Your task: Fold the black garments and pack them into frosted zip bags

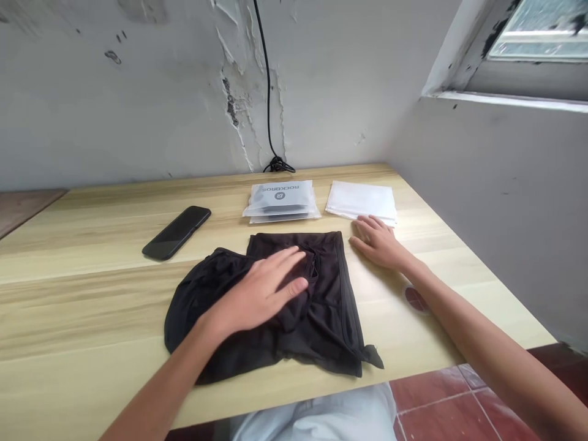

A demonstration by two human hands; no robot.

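A black cloth garment (321, 318) with stitched edges lies spread and wrinkled near the table's front edge. Its rounded part is to the left, a squarer part to the right. My left hand (264, 291) rests flat on top of it, fingers stretched out beside a small opening in the fabric. Right of the garment, my right hand (376, 242) lies on the table with its fingers extended. Its fingertips reach the near edge of a stack of white plastic bags (361, 199). Whether they press on the bags I cannot tell.
Translucent packets printed ROCKBROS (282, 197) lie behind the garment. A black phone (177, 233) is at the left on the wooden table (82, 318). A black cable (268, 86) hangs down the peeling wall to a tangle at the table's back edge. A round hole (416, 298) is near my right forearm.
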